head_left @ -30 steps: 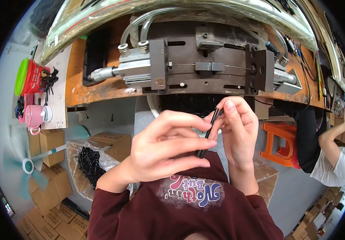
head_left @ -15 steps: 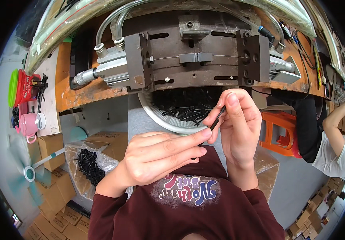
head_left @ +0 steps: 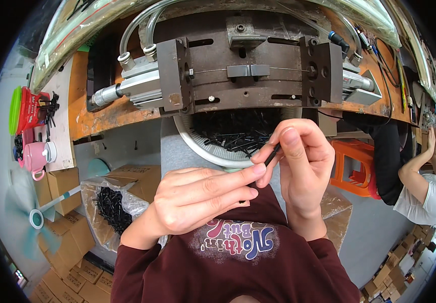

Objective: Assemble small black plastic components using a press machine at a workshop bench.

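My left hand (head_left: 197,199) and my right hand (head_left: 303,171) meet above my lap, pinching a thin black rod-like part (head_left: 272,154) between them. It slants up to the right, from the left fingertips to the right thumb and forefinger. Its lower end is hidden by my left fingers. A small dark tip shows under the left fingers, but I cannot tell what it belongs to. Just beyond my hands, a pale round basket (head_left: 190,140) holds many slim black parts (head_left: 235,142).
A dark metal fixture (head_left: 245,91) with cylinders and clear hoses spans the wooden bench (head_left: 114,122). At left are a plastic bag of black parts (head_left: 112,209), a fan (head_left: 36,219) and a pink cup (head_left: 36,156). An orange stool (head_left: 351,169) and another person (head_left: 425,192) are at right.
My right hand has come slightly down, closer to the left fingertips. Less of the black part's length shows between my hands. The other person's arms at right have shifted.
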Tool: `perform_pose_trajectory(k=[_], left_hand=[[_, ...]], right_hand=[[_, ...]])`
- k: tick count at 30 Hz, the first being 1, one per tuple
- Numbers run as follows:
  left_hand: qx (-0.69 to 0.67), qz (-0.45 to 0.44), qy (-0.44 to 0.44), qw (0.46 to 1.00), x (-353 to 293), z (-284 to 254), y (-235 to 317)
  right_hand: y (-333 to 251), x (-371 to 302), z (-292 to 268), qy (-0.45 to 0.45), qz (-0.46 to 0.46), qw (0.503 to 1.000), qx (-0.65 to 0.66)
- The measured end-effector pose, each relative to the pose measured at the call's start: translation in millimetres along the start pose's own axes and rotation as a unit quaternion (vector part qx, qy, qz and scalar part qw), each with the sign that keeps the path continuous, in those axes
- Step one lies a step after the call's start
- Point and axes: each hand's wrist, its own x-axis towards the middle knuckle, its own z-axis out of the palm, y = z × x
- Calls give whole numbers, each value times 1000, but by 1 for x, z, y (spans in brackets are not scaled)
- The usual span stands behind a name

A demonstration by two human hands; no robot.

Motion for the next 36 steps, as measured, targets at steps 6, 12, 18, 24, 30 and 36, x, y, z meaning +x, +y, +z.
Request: perform_pose_trajectory(k=[6, 12, 18, 24, 30, 36], left_hand=[[-9, -8, 9, 1000, -1, 2, 0], [-16, -19, 10, 1000, -2, 2, 0], [19, -8, 7, 1000, 1, 0, -1], [40, -7, 3, 999, 1, 4, 1], [5, -6, -11, 1000, 0, 3, 3], [-1, 0, -2, 1000, 3, 6, 3]], right_hand=[[0, -4, -4, -18, 16, 999, 36], [2, -3, 1, 0, 19, 1000, 15], [3, 1, -6, -9, 70, 994, 83], [-1, 2, -8, -1, 52, 998, 26], [0, 6, -15, 47, -18, 999, 8], [3, 0, -12, 22, 7, 1000, 20]])
